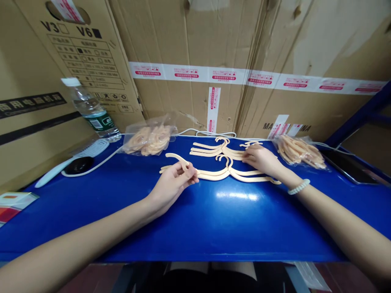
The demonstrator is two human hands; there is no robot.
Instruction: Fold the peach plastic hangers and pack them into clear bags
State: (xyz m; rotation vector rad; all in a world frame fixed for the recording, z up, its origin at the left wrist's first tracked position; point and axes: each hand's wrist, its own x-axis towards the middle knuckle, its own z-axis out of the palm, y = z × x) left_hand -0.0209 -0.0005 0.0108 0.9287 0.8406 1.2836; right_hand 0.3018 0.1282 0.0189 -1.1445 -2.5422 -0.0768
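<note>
My left hand [173,184] pinches the left arm of a cream plastic hanger [220,173] that lies flat on the blue table [214,219]. My right hand [262,159] rests with curled fingers on the right arms of a second stack of cream hangers [214,149] just behind it. A white bead bracelet [298,186] sits on my right wrist.
A clear bag of small cream parts [148,139] lies at the back left and another bag [299,151] at the back right. A water bottle [91,110], a white brush [71,159], a black puck [80,164] and a white cable lie left. Cardboard boxes [214,53] wall the back.
</note>
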